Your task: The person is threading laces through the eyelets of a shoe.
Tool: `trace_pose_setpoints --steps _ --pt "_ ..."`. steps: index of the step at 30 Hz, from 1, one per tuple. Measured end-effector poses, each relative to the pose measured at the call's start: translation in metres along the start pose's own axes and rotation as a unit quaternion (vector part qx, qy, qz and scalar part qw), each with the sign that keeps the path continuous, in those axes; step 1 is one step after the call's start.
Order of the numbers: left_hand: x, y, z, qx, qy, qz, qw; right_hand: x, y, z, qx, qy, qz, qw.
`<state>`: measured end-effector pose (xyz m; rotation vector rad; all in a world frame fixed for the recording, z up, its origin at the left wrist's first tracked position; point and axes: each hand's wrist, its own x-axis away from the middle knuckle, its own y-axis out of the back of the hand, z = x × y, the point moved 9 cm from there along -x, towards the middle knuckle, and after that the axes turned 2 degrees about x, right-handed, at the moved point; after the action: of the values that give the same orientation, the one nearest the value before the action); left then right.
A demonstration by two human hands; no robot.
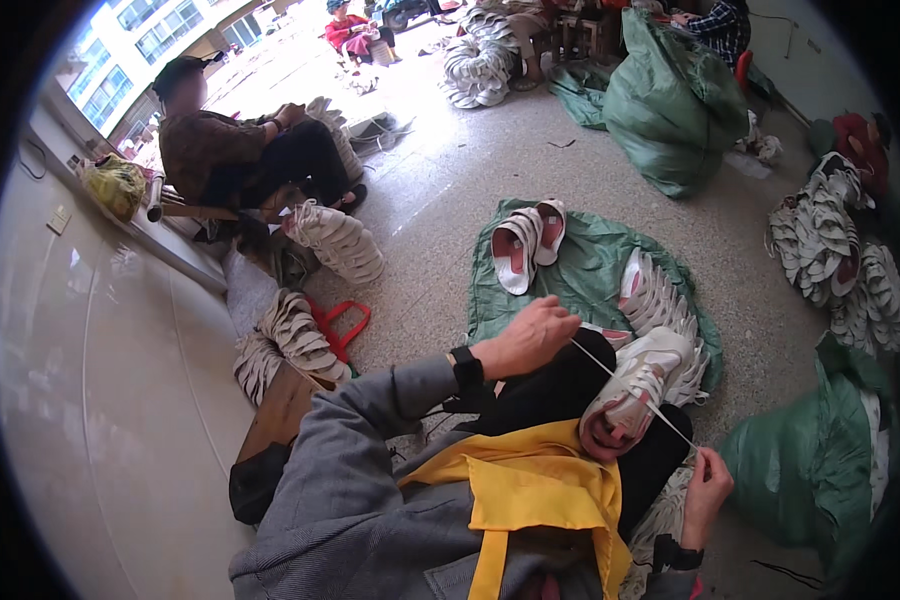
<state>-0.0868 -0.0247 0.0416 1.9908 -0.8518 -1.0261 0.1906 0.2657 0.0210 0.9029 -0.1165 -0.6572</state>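
Grip of left hand (532, 335) and right hand (708, 488) pinches lace (674, 427) taut; shoe (622, 403) judged light, pliable, best held by sole.

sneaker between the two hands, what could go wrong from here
The left hand and right hand each hold a stretch of white shoelace drawn out straight; an uneven pull might leave the lacing lopsided.

The white sneaker seems to rest against the dark trousers, with neither hand on its body, so a hard tug could twist or slide it.
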Motion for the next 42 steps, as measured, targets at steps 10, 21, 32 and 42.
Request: trace_pose_setpoints --steps 10,21,32,42 --pt "0.033 0.070 0.068 -0.032 0.093 -0.027 0.995 0.021 0.035 -0.086 -0.011 -0.035 -0.057 0.998" --pt "0.049 0.113 0.102 -0.066 0.137 -0.020 0.988 0.036 0.052 -0.129 -0.012 -0.114 -0.046 0.992" --pt "0.057 0.143 0.114 -0.086 0.169 -0.031 0.981 0.039 0.070 -0.171 -0.032 -0.162 -0.037 0.986" --pt "0.061 0.152 0.123 -0.089 0.172 -0.015 0.981 0.046 0.078 -0.205 -0.023 -0.179 -0.046 0.982"
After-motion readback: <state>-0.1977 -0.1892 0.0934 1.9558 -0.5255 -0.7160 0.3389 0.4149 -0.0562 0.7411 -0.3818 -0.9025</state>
